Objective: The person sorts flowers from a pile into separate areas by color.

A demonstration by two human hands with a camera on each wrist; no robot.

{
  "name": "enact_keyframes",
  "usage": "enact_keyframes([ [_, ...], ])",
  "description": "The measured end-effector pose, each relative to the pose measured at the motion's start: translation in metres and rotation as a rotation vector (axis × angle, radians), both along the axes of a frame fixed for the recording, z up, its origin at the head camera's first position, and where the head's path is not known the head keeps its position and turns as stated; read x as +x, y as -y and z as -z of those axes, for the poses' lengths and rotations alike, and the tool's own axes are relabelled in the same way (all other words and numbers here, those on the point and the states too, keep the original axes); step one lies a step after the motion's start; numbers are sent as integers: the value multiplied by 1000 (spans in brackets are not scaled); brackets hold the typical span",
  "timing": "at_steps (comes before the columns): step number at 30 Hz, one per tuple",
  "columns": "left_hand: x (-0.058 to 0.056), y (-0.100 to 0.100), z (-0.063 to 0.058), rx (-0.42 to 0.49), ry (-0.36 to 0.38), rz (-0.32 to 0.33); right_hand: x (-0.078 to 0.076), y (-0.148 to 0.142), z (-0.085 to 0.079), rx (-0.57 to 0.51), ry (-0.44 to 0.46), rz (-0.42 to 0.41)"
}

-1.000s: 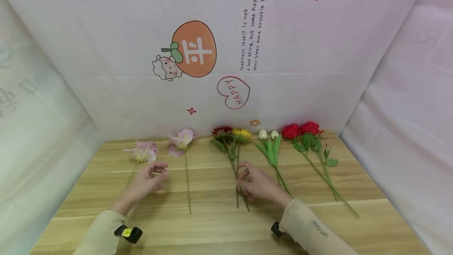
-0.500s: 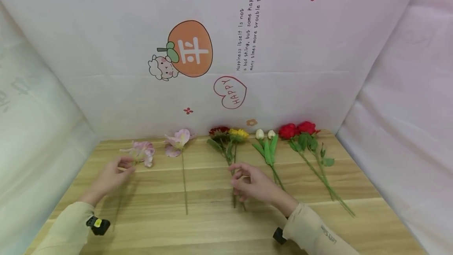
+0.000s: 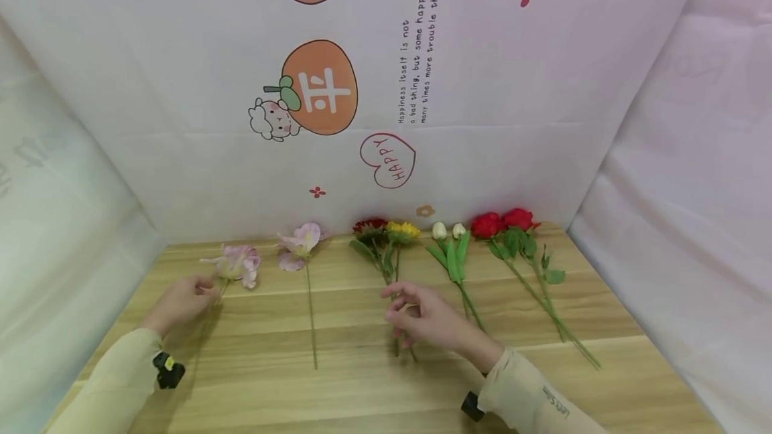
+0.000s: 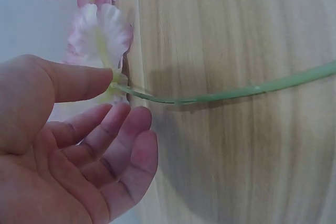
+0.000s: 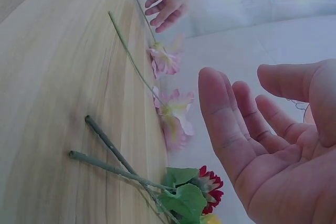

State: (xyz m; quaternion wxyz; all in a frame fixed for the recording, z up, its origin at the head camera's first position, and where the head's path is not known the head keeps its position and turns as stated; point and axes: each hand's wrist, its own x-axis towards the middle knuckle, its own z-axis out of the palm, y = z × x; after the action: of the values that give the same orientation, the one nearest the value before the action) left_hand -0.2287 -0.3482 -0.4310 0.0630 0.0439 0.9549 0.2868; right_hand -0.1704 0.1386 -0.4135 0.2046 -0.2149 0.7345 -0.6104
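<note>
My left hand (image 3: 183, 300) is at the stem of the leftmost pink flower (image 3: 238, 263), just below its bloom. In the left wrist view its thumb tip overlaps the top of the green stem (image 4: 220, 96), and the other fingers are loosely bent with a gap below the thumb. My right hand (image 3: 425, 317) hovers over the crossed stems of a dark red flower (image 3: 369, 228) and a yellow one (image 3: 403, 232). Its fingers are relaxed and hold nothing; in the right wrist view the two stems (image 5: 118, 169) lie apart from it.
A second pink flower (image 3: 301, 240) lies between the hands. To the right are two white tulips (image 3: 449, 233) and two red roses (image 3: 503, 223) with crossed stems. A printed white cloth (image 3: 482, 86) rises behind the wooden table (image 3: 338, 400).
My left hand has moved left and slightly down, from beside the leftmost pink flower to its stem. The right hand has shifted slightly over the crossed stems. The flowers stay lying in place.
</note>
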Motion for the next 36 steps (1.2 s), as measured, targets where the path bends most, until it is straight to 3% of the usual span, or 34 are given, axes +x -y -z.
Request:
enact_keyframes([
  [8, -9, -3, 0, -60, 15, 33, 1, 3, 6, -13, 12, -35],
  [15, -11, -5, 5, 71, 181, -33, 1, 5, 6, -1, 21, -47],
  [18, -11, -5, 7, 97, 210, -38, 1, 6, 8, -3, 21, -55],
  [29, -8, -8, 5, 123, 217, -65, -2, 13, 10, 0, 9, -89],
  [36, -8, -15, 7, 62, 174, -52, 3, 19, 13, 9, 53, -86],
])
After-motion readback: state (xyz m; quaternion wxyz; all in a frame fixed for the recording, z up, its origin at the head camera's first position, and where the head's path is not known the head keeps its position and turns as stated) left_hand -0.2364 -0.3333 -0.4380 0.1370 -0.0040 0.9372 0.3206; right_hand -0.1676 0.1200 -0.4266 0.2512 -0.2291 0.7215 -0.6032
